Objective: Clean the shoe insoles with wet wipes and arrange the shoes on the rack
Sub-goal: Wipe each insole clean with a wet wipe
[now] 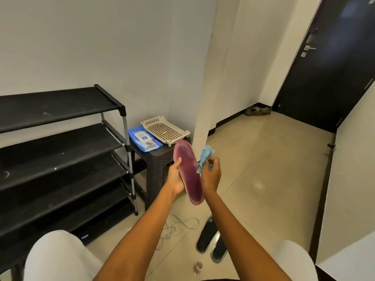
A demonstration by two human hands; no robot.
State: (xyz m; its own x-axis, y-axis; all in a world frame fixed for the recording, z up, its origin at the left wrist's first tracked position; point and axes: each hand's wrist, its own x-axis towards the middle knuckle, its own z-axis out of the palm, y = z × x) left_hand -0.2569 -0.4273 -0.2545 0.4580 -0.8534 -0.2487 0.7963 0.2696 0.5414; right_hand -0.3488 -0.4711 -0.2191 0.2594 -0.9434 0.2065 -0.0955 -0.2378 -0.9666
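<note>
My left hand (176, 179) grips the insole (188, 171) from beneath, fingers hidden; my right hand (211, 175) pinches a wipe (205, 157), partly blurred.

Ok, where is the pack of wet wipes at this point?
In the head view, the pack of wet wipes lies left of centre on the dark wicker stool, between the shoe rack and the cream plastic basket.
</note>
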